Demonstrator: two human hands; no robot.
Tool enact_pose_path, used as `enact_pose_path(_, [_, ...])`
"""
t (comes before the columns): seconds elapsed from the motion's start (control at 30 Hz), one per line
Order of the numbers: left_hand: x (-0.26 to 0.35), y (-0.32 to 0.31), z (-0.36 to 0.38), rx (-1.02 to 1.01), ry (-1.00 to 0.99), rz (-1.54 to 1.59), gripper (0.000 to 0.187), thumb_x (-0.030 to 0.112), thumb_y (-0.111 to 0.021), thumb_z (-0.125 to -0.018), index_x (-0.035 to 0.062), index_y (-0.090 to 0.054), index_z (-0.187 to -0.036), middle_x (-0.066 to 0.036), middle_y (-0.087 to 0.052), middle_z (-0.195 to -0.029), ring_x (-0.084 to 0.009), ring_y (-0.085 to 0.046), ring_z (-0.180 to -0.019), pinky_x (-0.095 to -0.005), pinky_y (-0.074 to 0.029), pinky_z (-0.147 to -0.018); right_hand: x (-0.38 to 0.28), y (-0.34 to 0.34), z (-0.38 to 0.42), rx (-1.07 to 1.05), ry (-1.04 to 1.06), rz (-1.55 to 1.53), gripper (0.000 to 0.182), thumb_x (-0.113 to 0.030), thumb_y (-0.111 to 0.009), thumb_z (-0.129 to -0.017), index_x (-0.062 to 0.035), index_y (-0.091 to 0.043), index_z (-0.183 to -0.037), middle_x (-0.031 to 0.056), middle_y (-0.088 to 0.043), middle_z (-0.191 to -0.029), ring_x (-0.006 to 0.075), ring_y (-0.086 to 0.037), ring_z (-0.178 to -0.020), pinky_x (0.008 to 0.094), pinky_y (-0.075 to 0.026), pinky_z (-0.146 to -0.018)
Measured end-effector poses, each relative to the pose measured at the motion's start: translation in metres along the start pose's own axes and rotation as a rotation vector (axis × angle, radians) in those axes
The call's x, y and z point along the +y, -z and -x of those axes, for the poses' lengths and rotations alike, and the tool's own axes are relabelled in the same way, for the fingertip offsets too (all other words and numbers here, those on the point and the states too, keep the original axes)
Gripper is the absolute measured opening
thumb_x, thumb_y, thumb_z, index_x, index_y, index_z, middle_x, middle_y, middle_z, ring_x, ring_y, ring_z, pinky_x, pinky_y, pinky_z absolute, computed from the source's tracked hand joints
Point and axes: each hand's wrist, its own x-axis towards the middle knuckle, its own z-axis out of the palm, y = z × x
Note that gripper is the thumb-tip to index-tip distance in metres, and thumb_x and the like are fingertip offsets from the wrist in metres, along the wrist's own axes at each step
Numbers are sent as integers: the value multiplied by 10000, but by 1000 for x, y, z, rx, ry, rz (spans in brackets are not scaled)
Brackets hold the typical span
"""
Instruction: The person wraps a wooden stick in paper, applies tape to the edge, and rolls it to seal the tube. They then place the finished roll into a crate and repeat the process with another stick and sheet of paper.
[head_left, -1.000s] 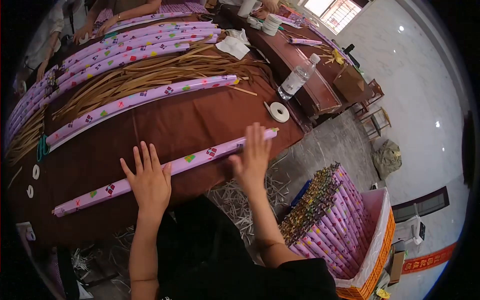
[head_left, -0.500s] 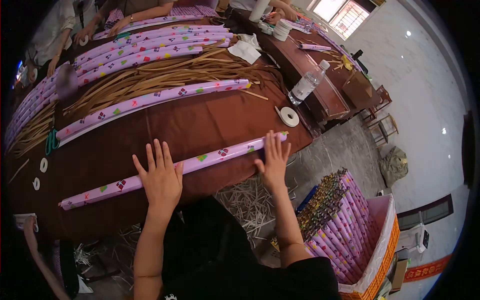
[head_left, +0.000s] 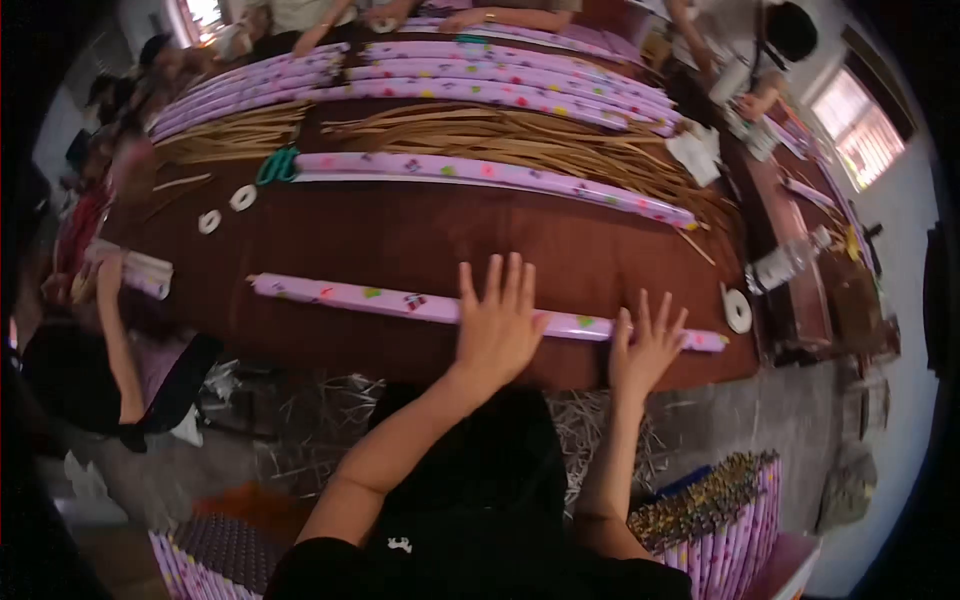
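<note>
Both my hands lie flat on a thin roll of purple patterned wrapping paper across the near part of the table. My left hand presses near its middle, fingers spread and pointing away from me. My right hand rests nearer the right end, also with fingers apart. A brown tip sticks out of the roll's left end. Beyond it lies a second, longer purple roll with a white edge beneath. Green-handled scissors sit at that roll's left end.
Brown strips and stacked purple rolls cover the far side. White tape rolls lie left; another tape roll and a water bottle are right. Bundled rolls stand below right. Other people work around the table.
My view has swung left, so the table now appears level and more people show. Both hands remain flat on the roll, now closer together.
</note>
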Motion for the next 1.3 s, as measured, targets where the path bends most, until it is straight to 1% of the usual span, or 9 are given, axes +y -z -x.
enact_pose_path(0.13, [-7,-6,3,111,76,101,595,379,-446,-1008,-71,-458,-1397,-228,-448,-1462,-357,-360,-1404,-518,-179,-1181,5,0,-1,-115,-32,51,427,-381,-520,-978,-211,-597,-1362,107,-379,-1548,345,-229,-1472,542,-106,-1186])
enact_pose_path(0.27, [-51,2,20,189,258,16,558,344,-398,-1026,-72,-463,-1392,-230,-448,-1463,-307,-371,-1409,-511,-163,-1186,10,-5,0,-136,-21,98,427,-384,-470,-1003,-228,-573,-1387,89,-338,-1573,327,-202,-1484,542,-105,-1186])
enact_pose_path(0.37, [-96,14,40,258,343,-100,523,317,-442,-1003,-45,-491,-1377,-187,-496,-1438,-282,-402,-1393,-532,-178,-1175,13,-6,1,-137,-17,104,430,-388,-462,-1006,-236,-562,-1396,80,-334,-1576,328,-202,-1484,548,-105,-1184])
enact_pose_path(0.5, [-163,32,66,238,533,-285,526,336,-405,-1018,32,-433,-1446,-155,-418,-1510,-293,-347,-1427,-573,-142,-1166,17,-11,2,-116,-3,128,428,-396,-456,-1008,-241,-568,-1391,84,-339,-1573,328,-204,-1484,551,-99,-1183])
enact_pose_path(0.7, [-239,48,91,207,768,-280,567,375,-293,-1050,48,-312,-1513,-136,-320,-1570,-305,-274,-1462,-602,-56,-1168,10,-6,-3,-147,-24,132,425,-395,-454,-1008,-235,-578,-1381,81,-356,-1565,319,-214,-1482,533,-81,-1189])
enact_pose_path(0.97, [-254,52,91,167,677,-233,566,369,-266,-1059,19,-327,-1499,-138,-340,-1560,-264,-239,-1480,-580,-17,-1178,9,-5,-6,-137,8,90,412,-393,-452,-1011,-214,-610,-1346,84,-365,-1557,317,-222,-1478,523,-85,-1192])
enact_pose_path(1.13, [-259,53,98,177,641,-143,544,355,-309,-1061,-32,-419,-1427,-176,-462,-1468,-291,-311,-1445,-520,-77,-1198,-5,4,-5,-122,-27,246,445,-395,-446,-1018,-225,-524,-1422,80,-333,-1574,321,-207,-1484,527,-77,-1196])
enact_pose_path(1.2, [-260,51,102,174,621,-126,533,348,-327,-1060,-35,-434,-1415,-183,-480,-1451,-300,-331,-1434,-514,-90,-1198,-16,12,-6,2,83,336,478,-363,-452,-1022,-186,-458,-1466,87,-326,-1576,325,-207,-1485,530,-98,-1195])
enact_pose_path(1.3, [-259,52,102,195,611,-108,515,338,-350,-1059,-37,-457,-1395,-192,-507,-1422,-313,-357,-1418,-512,-101,-1198,-86,31,2,-84,277,-198,524,-222,-568,-968,-95,-440,-1460,136,-358,-1549,368,-289,-1442,539,-200,-1171])
